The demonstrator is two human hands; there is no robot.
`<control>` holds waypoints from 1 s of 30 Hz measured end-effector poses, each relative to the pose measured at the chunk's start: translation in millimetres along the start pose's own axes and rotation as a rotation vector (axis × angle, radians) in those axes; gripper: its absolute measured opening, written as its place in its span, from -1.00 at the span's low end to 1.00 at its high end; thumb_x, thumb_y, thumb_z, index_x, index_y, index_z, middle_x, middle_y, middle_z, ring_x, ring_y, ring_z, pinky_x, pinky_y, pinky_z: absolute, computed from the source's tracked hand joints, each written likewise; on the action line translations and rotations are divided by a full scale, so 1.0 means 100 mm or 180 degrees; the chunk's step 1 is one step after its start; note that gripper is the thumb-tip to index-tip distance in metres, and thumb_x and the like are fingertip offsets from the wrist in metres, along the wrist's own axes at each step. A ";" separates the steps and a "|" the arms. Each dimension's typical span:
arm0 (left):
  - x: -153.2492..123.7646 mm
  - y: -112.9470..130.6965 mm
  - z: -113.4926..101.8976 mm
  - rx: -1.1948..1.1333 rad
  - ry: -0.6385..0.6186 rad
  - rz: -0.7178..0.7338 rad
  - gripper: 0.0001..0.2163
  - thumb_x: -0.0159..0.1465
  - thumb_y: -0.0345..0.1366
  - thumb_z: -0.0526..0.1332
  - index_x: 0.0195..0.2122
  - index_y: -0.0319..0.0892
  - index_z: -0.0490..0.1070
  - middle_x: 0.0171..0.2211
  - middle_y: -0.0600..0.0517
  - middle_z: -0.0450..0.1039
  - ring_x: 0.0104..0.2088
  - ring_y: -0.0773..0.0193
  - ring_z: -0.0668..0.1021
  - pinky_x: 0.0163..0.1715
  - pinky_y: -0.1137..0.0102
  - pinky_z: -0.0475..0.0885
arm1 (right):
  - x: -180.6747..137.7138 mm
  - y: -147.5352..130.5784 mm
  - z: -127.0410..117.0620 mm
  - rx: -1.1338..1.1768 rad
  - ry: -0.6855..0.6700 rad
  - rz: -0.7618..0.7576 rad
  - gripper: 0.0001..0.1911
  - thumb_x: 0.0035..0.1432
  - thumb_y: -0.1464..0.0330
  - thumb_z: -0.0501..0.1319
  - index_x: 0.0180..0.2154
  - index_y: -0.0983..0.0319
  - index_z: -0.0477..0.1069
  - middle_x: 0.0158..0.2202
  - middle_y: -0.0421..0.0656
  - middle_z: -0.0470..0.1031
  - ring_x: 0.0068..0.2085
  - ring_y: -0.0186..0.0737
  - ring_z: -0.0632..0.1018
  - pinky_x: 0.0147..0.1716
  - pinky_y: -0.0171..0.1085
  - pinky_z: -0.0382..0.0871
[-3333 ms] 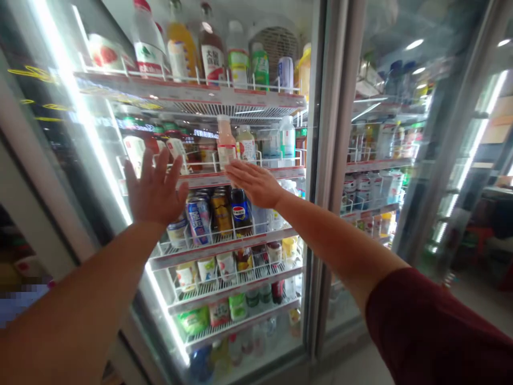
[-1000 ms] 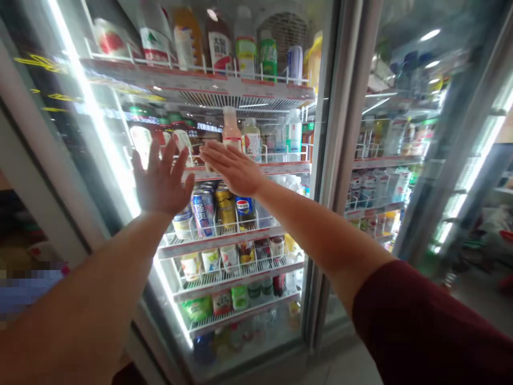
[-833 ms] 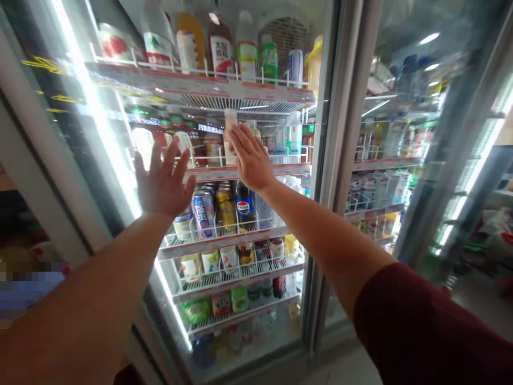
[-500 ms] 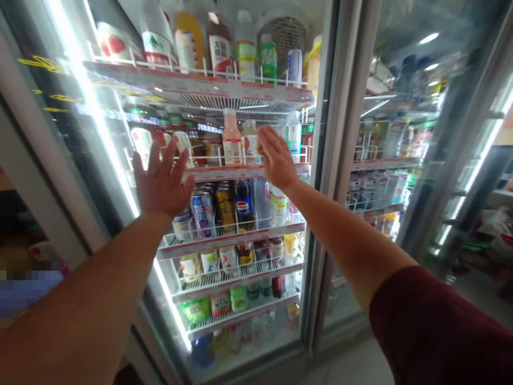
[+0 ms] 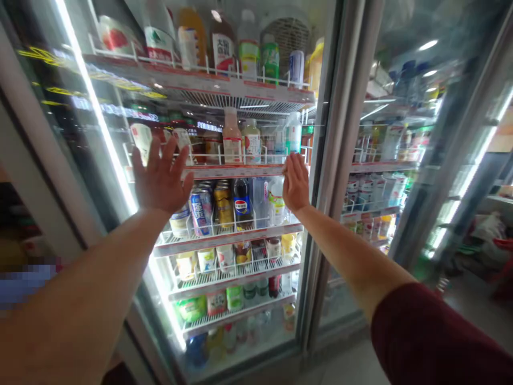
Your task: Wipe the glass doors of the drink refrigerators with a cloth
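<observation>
A glass door [image 5: 224, 133] of a lit drinks cooler stands in front of me. My left hand [image 5: 160, 179] is pressed flat on the glass at its left side, fingers spread, holding nothing. My right hand [image 5: 295, 182] lies flat on the same glass near the door's right frame [image 5: 332, 160], fingers together and pointing up, also with nothing in it. Behind the glass, between the hands, stand cans [image 5: 201, 211] and a dark cola bottle [image 5: 242, 200] on a wire shelf.
Several shelves of bottles [image 5: 232, 141] and cups [image 5: 206, 259] fill the cooler from top to bottom. A second cooler door [image 5: 385, 160] stands to the right with more drinks. A bright light strip [image 5: 100, 117] runs down the left side. Grey floor [image 5: 352, 363] lies below.
My right hand slid to the right across the glass, from next to the left hand to the door's right frame, turning its fingers upward. My left hand stayed in place.
</observation>
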State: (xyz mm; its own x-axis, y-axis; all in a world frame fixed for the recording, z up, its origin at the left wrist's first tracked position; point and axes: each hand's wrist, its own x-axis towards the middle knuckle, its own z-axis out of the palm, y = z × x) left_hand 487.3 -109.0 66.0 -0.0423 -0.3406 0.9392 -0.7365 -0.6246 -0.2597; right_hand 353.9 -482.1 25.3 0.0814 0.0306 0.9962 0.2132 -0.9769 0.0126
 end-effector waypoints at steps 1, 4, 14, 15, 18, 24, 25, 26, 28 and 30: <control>0.00 0.00 0.00 0.0022 0.0022 0.0024 -0.31 0.47 -0.09 0.25 0.60 -0.02 0.16 0.60 -0.10 -0.01 0.62 -0.17 -0.03 0.55 -0.31 -0.32 | -0.08 -0.02 0.00 0.0017 -0.0162 -0.0114 -0.34 0.50 0.39 -0.13 0.50 0.27 0.29 0.50 0.04 0.34 0.61 0.03 0.17 0.60 0.24 0.14; -0.01 -0.01 0.01 0.0056 0.0084 0.0086 -0.30 0.48 -0.10 0.25 0.61 0.00 0.13 0.60 -0.10 0.00 0.62 -0.15 -0.01 0.56 -0.30 -0.29 | -0.05 -0.01 -0.06 0.0065 -0.0696 -0.0542 -0.35 0.47 0.42 -0.08 0.48 0.18 0.34 0.49 -0.06 0.38 0.59 -0.04 0.24 0.60 0.16 0.18; 0.00 0.05 -0.02 0.0021 0.0017 -0.0060 -0.35 0.50 -0.07 0.20 0.59 -0.01 0.19 0.60 -0.07 0.00 0.62 -0.15 -0.01 0.56 -0.28 -0.29 | 0.34 -0.24 0.06 0.0069 -0.0707 -0.0729 -0.34 0.50 0.43 -0.14 0.49 0.27 0.31 0.52 -0.02 0.32 0.62 -0.05 0.16 0.63 0.13 0.11; 0.00 0.05 -0.02 0.0032 0.0009 -0.0044 -0.35 0.51 -0.07 0.19 0.59 -0.01 0.18 0.60 -0.07 -0.01 0.62 -0.14 -0.01 0.56 -0.28 -0.29 | 0.38 -0.29 0.09 0.0094 -0.0876 -0.0915 -0.35 0.50 0.43 -0.12 0.49 0.23 0.32 0.52 -0.07 0.32 0.61 -0.08 0.18 0.63 0.09 0.10; 0.00 0.04 -0.01 0.0042 0.0010 -0.0004 -0.34 0.52 -0.07 0.19 0.61 0.03 0.14 0.61 -0.05 -0.04 0.62 -0.12 -0.03 0.57 -0.27 -0.30 | 0.58 -0.44 0.17 0.0083 -0.0949 -0.0967 -0.35 0.49 0.44 -0.10 0.50 0.20 0.30 0.55 -0.13 0.28 0.61 -0.12 0.17 0.65 0.04 0.06; 0.00 0.04 -0.01 0.0002 0.0053 0.0038 -0.35 0.53 -0.07 0.18 0.61 0.01 0.13 0.60 -0.08 -0.01 0.62 -0.14 -0.02 0.56 -0.31 -0.28 | 0.70 -0.82 0.35 -0.0010 -0.0777 -0.0570 -0.31 0.48 0.47 -0.16 0.53 0.26 0.22 0.57 -0.09 0.23 0.63 -0.09 0.10 0.67 0.08 -0.06; 0.00 0.04 -0.01 -0.0017 0.0045 0.0042 -0.35 0.53 -0.06 0.17 0.61 0.01 0.12 0.61 -0.08 -0.02 0.62 -0.15 -0.03 0.55 -0.32 -0.29 | 0.73 -0.88 0.37 0.0009 -0.0926 -0.0738 -0.31 0.48 0.46 -0.15 0.54 0.21 0.20 0.57 -0.14 0.23 0.63 -0.11 0.09 0.67 0.06 -0.07; 0.00 0.04 -0.01 -0.0028 0.0042 0.0029 -0.34 0.53 -0.06 0.17 0.61 0.02 0.12 0.61 -0.07 -0.02 0.62 -0.15 -0.03 0.55 -0.32 -0.30 | 0.78 -0.92 0.39 0.0015 -0.1051 -0.0876 -0.30 0.48 0.47 -0.13 0.55 0.17 0.19 0.58 -0.18 0.22 0.64 -0.13 0.09 0.67 0.05 -0.08; 0.00 0.04 -0.01 -0.0046 0.0062 -0.0026 -0.35 0.53 -0.05 0.18 0.61 0.05 0.14 0.60 -0.05 0.00 0.62 -0.14 -0.01 0.56 -0.30 -0.30 | 0.93 -1.00 0.45 -0.0024 -0.1071 -0.0864 -0.28 0.47 0.49 -0.12 0.57 0.16 0.14 0.59 -0.20 0.18 0.65 -0.10 0.04 0.68 0.07 -0.11; 0.00 0.05 -0.01 -0.0091 0.0083 -0.0077 -0.37 0.52 -0.05 0.18 0.59 0.08 0.17 0.60 -0.03 0.03 0.62 -0.11 0.00 0.58 -0.27 -0.30 | 1.09 -1.09 0.53 -0.0085 -0.0854 -0.0515 -0.26 0.45 0.51 -0.14 0.59 0.22 0.09 0.61 -0.16 0.12 0.66 -0.04 -0.02 0.68 0.12 -0.16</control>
State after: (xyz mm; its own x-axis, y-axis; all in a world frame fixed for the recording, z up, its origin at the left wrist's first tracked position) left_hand 483.2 -111.4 64.8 -0.0417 -0.3071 0.9508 -0.7564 -0.6120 -0.2308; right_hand 390.7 -361.1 127.9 0.3032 0.2373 0.9229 0.2190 -0.9599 0.1749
